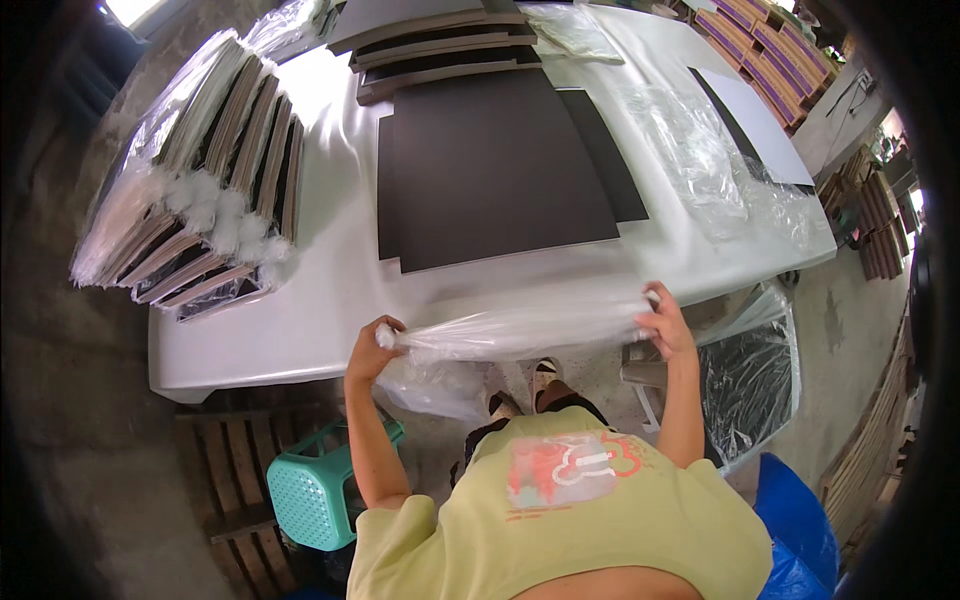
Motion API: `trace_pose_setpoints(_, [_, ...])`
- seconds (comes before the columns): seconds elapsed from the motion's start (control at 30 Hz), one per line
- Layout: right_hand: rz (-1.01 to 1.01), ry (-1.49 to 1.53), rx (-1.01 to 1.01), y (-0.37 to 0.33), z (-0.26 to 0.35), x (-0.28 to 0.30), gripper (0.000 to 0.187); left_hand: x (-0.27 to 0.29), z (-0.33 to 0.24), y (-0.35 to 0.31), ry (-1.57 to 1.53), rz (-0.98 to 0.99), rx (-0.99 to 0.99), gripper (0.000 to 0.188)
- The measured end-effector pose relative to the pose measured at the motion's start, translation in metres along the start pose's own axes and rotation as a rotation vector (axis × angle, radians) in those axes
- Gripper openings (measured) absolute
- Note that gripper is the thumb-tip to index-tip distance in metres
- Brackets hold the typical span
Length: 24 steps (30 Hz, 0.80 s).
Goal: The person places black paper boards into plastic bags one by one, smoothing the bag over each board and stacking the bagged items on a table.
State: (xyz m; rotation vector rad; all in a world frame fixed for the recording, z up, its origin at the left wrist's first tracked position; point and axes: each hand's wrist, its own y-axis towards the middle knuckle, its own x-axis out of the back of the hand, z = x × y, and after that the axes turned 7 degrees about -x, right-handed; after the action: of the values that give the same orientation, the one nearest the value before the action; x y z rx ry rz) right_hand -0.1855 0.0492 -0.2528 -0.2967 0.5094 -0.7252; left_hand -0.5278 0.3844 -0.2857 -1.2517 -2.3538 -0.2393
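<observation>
A clear plastic bag [520,325] is stretched between my hands along the table's front edge, part of it hanging below. My left hand [375,347] grips its bunched left end. At the other end, my right hand [662,322] pinches the plastic between thumb and fingers. Just beyond the bag, dark brown flat boards [500,170] lie overlapped on the white-covered table [240,350]. Behind them rises a stack of similar dark boards [440,50].
Plastic-wrapped bundles of boards [215,170] stand at the table's left. Loose clear plastic [690,150] and a white sheet [755,125] lie on the right. A green stool [310,500] is at lower left; a wrapped dark panel [745,380] leans at lower right.
</observation>
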Motion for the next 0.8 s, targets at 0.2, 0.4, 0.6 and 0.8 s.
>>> trace_pose_setpoints(0.2, [-0.787,-1.089,0.430,0.111,0.007,-0.016,0.042,-0.042,-0.032,0.088,0.382,-0.629,0.101,0.047])
trace_pose_setpoints(0.4, [-0.763,-1.198,0.347,0.150,-0.004,-0.031,0.049,-0.054,-0.025,0.108,0.389,-0.559,0.225,0.052])
trace_pose_setpoints(0.6, [-0.778,-1.196,0.399,0.120,0.021,-0.044,0.046,-0.046,-0.074,0.085,0.448,-0.622,0.080,0.045])
trace_pose_setpoints(0.8, [-0.590,-0.738,0.547,0.072,-0.009,0.003,0.031,-0.032,-0.049,0.004,-0.225,-0.370,0.055,0.036])
